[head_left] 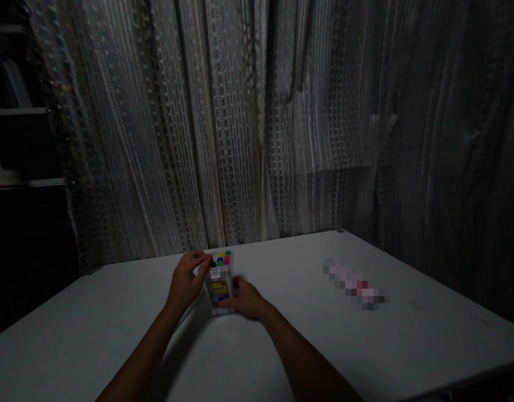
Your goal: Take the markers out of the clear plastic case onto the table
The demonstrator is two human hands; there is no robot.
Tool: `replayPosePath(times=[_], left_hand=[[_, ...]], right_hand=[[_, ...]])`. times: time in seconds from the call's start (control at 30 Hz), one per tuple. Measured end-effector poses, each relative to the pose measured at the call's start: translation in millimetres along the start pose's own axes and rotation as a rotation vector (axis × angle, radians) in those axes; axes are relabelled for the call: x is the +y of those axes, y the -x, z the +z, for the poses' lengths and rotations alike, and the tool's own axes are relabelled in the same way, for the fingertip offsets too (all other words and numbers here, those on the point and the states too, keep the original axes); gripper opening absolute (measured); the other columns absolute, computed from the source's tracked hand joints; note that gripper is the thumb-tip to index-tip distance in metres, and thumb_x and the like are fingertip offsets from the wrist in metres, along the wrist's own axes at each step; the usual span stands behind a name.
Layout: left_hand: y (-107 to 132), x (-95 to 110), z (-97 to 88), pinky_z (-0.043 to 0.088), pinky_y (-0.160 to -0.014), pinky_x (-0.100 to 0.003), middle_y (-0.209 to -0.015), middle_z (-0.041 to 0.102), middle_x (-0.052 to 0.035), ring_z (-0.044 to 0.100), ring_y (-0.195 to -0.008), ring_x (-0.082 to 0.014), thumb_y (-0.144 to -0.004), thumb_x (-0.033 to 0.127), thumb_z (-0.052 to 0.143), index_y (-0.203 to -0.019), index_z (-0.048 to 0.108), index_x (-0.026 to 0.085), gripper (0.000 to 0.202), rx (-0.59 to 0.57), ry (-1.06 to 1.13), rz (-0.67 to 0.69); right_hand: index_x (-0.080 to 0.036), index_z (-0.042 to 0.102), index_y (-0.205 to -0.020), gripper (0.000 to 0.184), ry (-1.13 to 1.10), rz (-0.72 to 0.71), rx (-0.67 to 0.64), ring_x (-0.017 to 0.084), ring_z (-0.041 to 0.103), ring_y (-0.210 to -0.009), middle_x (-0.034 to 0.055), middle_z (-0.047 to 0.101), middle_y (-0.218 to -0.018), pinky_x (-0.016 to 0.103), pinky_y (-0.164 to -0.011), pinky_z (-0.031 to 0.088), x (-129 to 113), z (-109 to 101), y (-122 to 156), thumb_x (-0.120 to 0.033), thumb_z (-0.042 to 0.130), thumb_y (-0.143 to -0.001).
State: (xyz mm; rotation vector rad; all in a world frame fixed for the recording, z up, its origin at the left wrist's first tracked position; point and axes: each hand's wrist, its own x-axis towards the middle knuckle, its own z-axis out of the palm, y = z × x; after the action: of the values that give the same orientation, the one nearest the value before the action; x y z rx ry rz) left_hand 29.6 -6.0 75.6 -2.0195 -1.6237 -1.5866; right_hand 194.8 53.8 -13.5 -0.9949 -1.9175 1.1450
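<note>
While the right hand [249,300] is gripping the clear marker case [217,289] upright on the counter [302,279], lower frame just left of center, the left hand [186,282] is touching its top, can't tell if pinching. Colored caps [220,260] are filling it, so it's looking mostly packed; whether closing's left isn't showing.

A white table [386,346] spreads beneath and around the hands [188,283]. Beyond them, past its far edge, a grey curtain [235,128] hangs in folds, patterned with vertical stripes and dashes. Farther off, left of the hands, stand dark shelves [18,111] with pale edges. The light is dim; far right of the hands, the curtain sinks into shadow.
</note>
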Motion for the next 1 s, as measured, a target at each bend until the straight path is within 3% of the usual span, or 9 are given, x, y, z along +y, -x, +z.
replayPosePath(times=[0.1,0.2,0.3,0.57,0.7,0.83,1.0], left_hand=[[1,-2,-0.9,0.05,-0.083,-0.035,-0.101,0.064,-0.01,0.059,-0.099,-0.0246,-0.083,0.052,0.047,-0.078,0.072,0.019,0.041,-0.015,0.036,-0.03],[3,-4,-1.6,0.046,-0.093,-0.038,-0.102,0.067,-0.0104,0.059,-0.102,-0.025,-0.082,0.053,0.048,-0.087,0.071,0.018,0.042,-0.016,0.102,-0.054],[4,-5,-1.1,0.046,-0.094,-0.039,-0.101,0.069,-0.0105,0.06,-0.101,-0.0252,-0.082,0.056,0.048,-0.093,0.068,0.017,0.045,-0.015,0.144,-0.083],[15,-8,5.7,0.044,-0.1,-0.039,-0.119,0.062,-0.0111,0.055,-0.116,-0.024,-0.087,0.051,0.044,-0.103,0.066,0.018,0.043,-0.019,0.215,-0.012],[15,-12,1.7,0.042,-0.102,-0.039,-0.119,0.062,-0.0107,0.054,-0.116,-0.0235,-0.088,0.052,0.041,-0.101,0.066,0.018,0.044,-0.003,0.206,-0.023],[17,-36,-2.1,0.046,-0.096,-0.041,-0.11,0.066,-0.0128,0.06,-0.106,-0.0254,-0.085,0.053,0.041,-0.102,0.065,0.015,0.048,-0.019,0.123,-0.185],[40,-86,6.7,0.048,-0.09,-0.042,-0.109,0.068,-0.0171,0.063,-0.102,-0.0292,-0.076,0.044,0.052,-0.104,0.065,0.01,0.046,-0.247,-0.123,-0.335]], right_hand=[[-0.018,0.063,-0.111,0.073,0.007,-0.002,-0.008,0.029,0.064,-0.1,0.0093,0.069,-0.111,0.037,-0.082,0.052,-1,0,0,-0.048,0.084,-0.049],[-0.015,0.061,-0.113,0.075,0.042,0.018,-0.013,0.03,0.064,-0.101,0.0114,0.068,-0.114,0.038,-0.083,0.051,-1,-1,0,-0.048,0.083,-0.05],[-0.015,0.06,-0.114,0.071,0.043,0.021,-0.023,0.029,0.064,-0.1,0.0114,0.068,-0.113,0.038,-0.083,0.052,0,0,-1,-0.046,0.082,-0.053],[-0.017,0.063,-0.11,0.068,-0.004,-0.012,-0.013,0.029,0.064,-0.101,0.0092,0.069,-0.111,0.038,-0.085,0.052,1,0,-2,-0.043,0.084,-0.05],[-0.018,0.065,-0.108,0.065,-0.065,-0.02,-0.007,0.028,0.065,-0.1,0.0076,0.071,-0.109,0.037,-0.086,0.051,2,0,-2,-0.038,0.085,-0.05],[-0.018,0.065,-0.107,0.065,-0.069,-0.012,-0.001,0.029,0.064,-0.102,0.0083,0.07,-0.109,0.038,-0.087,0.051,2,0,-1,-0.037,0.086,-0.049],[-0.019,0.065,-0.107,0.062,-0.065,-0.009,-0.012,0.028,0.065,-0.101,0.0073,0.07,-0.11,0.039,-0.088,0.051,1,0,-1,-0.036,0.085,-0.05]])
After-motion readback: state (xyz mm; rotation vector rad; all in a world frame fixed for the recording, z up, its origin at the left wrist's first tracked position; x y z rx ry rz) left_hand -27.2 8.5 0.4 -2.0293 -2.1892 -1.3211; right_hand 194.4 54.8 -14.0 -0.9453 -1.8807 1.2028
